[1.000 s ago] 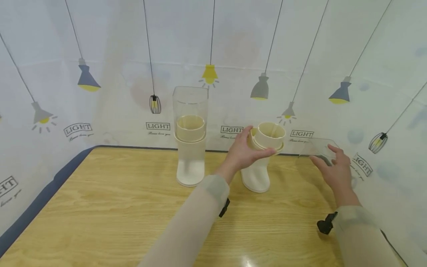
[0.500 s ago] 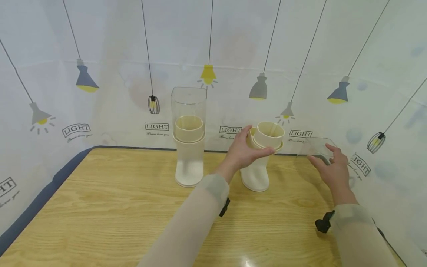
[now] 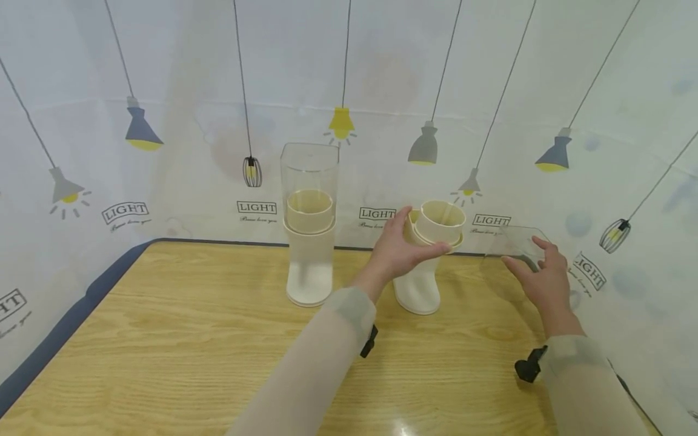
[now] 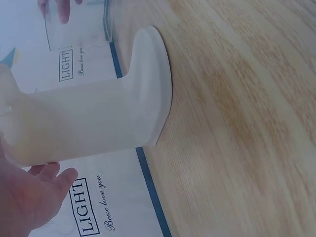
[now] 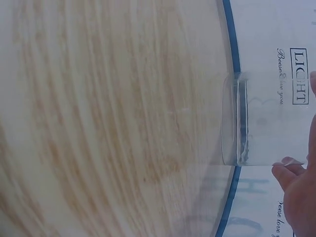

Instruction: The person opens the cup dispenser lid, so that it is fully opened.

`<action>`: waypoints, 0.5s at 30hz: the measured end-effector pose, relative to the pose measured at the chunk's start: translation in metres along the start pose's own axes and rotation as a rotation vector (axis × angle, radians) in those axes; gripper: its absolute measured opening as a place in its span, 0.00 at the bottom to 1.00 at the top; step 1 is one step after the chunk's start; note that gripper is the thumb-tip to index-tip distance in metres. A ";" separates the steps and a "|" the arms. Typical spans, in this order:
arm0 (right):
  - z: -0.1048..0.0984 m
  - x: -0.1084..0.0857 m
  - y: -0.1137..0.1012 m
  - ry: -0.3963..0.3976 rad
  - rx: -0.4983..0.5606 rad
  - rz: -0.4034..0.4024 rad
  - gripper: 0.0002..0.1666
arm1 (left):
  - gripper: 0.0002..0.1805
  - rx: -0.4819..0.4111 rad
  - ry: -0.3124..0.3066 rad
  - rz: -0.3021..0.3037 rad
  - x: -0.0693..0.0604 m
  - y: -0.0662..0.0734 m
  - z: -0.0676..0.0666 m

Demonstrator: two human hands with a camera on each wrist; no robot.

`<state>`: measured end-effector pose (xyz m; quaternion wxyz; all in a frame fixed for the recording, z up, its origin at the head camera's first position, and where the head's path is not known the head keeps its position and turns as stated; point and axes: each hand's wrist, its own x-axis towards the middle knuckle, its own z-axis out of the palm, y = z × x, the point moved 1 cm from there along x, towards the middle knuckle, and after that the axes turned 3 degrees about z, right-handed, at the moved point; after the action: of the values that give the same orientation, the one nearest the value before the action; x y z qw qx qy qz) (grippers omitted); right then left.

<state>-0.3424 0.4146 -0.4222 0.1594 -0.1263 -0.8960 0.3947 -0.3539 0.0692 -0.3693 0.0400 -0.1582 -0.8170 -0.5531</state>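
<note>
White plastic shows first in the head view: two boot-shaped dispenser stands rise side by side from the wood-grain worktop (image 3: 191, 339), near its back edge. On the left one (image 3: 311, 266), a clear squared container (image 3: 309, 163) stands around and above the cream ring at the top. The right one (image 3: 417, 287) has its cream ring (image 3: 438, 225) bare. There the left hand (image 3: 397, 249) grips the upper part, thumb along the near side and fingers at the left. Well to the right, the right hand (image 3: 545, 284) grasps a second clear container (image 3: 508, 242) between thumb and fingers, apart from the stand. Next to nothing has changed over the last second: both grips match the earlier pictures, and the small shift runs through the whole view. In my judgement the work is at a brief standstill, with stand and container not yet joined.

From the left wrist, the right stand's foot rests on the worktop and its column shows from the side, the left hand curved against the upper part. Beyond it appear a few right-hand fingers on the clear container.

From the right wrist, the same container shows in front of the blue back edge and the printed wall sheet (image 5: 271, 29), the right hand holding its upper end; I cannot tell whether its lower end touches the worktop.
</note>
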 end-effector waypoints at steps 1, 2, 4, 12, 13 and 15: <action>0.000 0.000 0.000 -0.002 -0.004 -0.007 0.62 | 0.69 0.002 0.001 0.003 -0.001 0.002 0.000; -0.001 0.001 0.000 -0.004 -0.011 -0.017 0.62 | 0.69 0.004 0.000 0.003 -0.001 0.002 0.000; -0.003 0.001 0.000 -0.008 -0.028 -0.028 0.63 | 0.70 0.001 -0.009 0.003 -0.001 0.003 0.000; -0.008 -0.005 -0.013 0.109 -0.111 -0.043 0.65 | 0.73 -0.038 -0.034 -0.030 -0.006 0.003 -0.006; -0.009 -0.007 -0.018 0.137 -0.103 -0.055 0.62 | 0.72 -0.043 -0.032 -0.028 -0.008 0.003 -0.008; -0.013 -0.013 -0.029 0.181 -0.080 -0.087 0.55 | 0.69 -0.049 -0.033 -0.012 -0.012 0.005 -0.013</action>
<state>-0.3279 0.3995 -0.3949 0.2515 -0.1289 -0.8976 0.3384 -0.3428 0.0566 -0.3631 0.0195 -0.1632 -0.8048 -0.5704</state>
